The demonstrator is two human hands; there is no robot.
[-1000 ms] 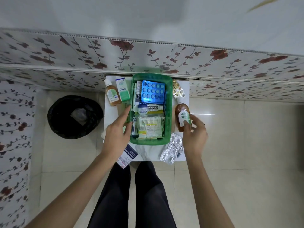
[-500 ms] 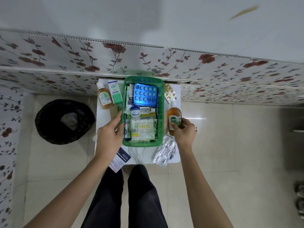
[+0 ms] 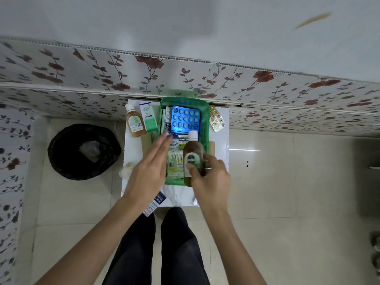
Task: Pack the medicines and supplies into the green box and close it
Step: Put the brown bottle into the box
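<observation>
Green box (image 3: 206, 128) open on the white surface (image 3: 223, 140), set against the flowered wall panel (image 3: 185, 79). Inside at the far end, a blue blister tray (image 3: 185, 119); along the left wall, narrow cartons on edge (image 3: 167, 120); in the middle, a small white jar with a blue label (image 3: 174, 140) beside a flat carton (image 3: 183, 139); at the near end, a clear pack of cotton buds (image 3: 175, 163).

Over the near right part of the box, a brown Dettol bottle (image 3: 193, 159) with white cap, held tilted, cap toward the wall. Right hand (image 3: 211, 182) wrapped round the bottle's lower half, fingers (image 3: 213, 159) curled shut on it, thumb across the label. Left hand (image 3: 148, 171) flat and open above the left rim, fingers stretched toward the jar, holding nothing.

Left of the box on the surface, a smaller brown bottle (image 3: 134, 123) and a green and white Optibex carton (image 3: 148, 117), just beside each other. Right of the box, a gold blister strip (image 3: 216, 120). At the near edge, a blue and white leaflet (image 3: 154, 204) hanging over, and a cotton wad (image 3: 126, 171) at the left edge.

On the tiled floor (image 3: 287, 182) to the left, a black bin (image 3: 84, 151). Below, legs in black trousers (image 3: 156, 247).
</observation>
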